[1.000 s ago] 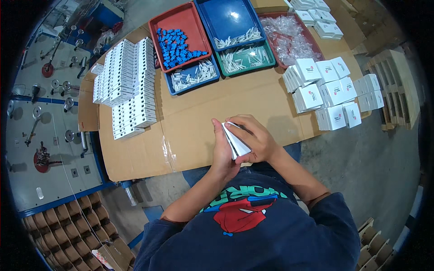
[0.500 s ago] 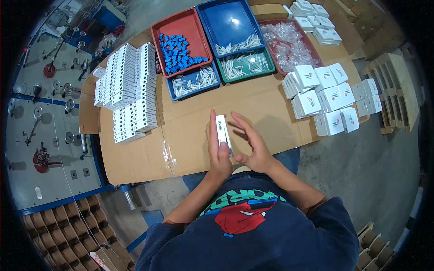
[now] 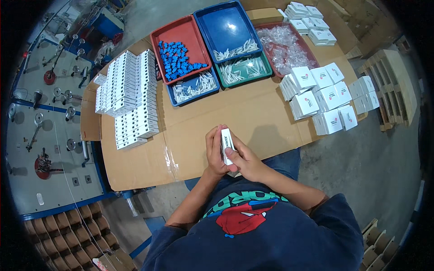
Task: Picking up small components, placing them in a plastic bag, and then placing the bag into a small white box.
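A small white box (image 3: 227,143) stands on edge between my two hands, close to the near edge of the cardboard-covered table. My left hand (image 3: 214,151) presses along its left side, fingers pointing away from me. On the other side my right hand (image 3: 246,161) is closed round it, the thumb lying across the box's narrow printed face. Both palms hide the broad sides of the box, so its flaps cannot be made out.
Stacked white boxes (image 3: 135,99) stand at the left, more white boxes (image 3: 332,97) at the right. Behind are a red tray (image 3: 192,38) with blue plastic pieces, blue (image 3: 221,22) and green trays (image 3: 271,72) with white pieces, and clear plastic bags (image 3: 287,47) in another red tray.
My right hand has come in from the right and closed against the box. Both hands and the box have shifted slightly nearer to me.
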A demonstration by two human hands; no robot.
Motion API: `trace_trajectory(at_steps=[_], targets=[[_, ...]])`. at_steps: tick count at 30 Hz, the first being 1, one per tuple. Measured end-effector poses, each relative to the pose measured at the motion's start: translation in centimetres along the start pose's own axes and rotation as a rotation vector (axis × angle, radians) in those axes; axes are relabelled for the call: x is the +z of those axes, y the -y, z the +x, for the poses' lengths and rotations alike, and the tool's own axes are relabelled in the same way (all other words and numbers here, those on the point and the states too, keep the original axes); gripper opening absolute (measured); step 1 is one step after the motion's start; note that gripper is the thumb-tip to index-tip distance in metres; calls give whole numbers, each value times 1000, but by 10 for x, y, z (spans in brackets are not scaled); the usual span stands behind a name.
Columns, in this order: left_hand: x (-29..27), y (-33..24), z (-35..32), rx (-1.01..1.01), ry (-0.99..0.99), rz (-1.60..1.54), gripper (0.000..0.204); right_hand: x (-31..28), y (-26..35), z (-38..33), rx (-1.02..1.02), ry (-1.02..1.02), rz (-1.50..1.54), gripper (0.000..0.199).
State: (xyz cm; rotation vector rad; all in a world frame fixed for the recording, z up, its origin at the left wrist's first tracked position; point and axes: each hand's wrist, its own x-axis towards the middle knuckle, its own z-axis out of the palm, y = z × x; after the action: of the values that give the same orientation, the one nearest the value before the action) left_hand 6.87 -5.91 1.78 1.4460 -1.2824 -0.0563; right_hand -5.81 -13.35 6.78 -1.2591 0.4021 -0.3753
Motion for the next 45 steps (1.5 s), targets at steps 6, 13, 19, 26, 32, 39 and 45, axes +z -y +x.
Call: trace_trajectory(at_steps=[6,13,19,26,32,39,45], targets=[[1,-5,-10,-101,-13,-30,126,-1,-15,-2,-24,-9,-118,59],[-17,4,23,-454,-486,-550,109,-49,-2,4,199,-136,284,58],[-11,52,-29,-500,-249,-380,86,-112,-107,21,215,-370,-159,36],[7,86,-80,-622,-67,-518,99,-121,-136,28,-43,-625,-571,42],[-27,90,-75,-420,199,397,99,-108,-111,17,-165,-560,-972,52],[-19,89,-78,-471,306,517,96,-108,-119,-9,-187,-410,-1157,36],[-14,95,-76,-429,330,591,94,-114,-114,-7,-204,-404,-1166,38]])
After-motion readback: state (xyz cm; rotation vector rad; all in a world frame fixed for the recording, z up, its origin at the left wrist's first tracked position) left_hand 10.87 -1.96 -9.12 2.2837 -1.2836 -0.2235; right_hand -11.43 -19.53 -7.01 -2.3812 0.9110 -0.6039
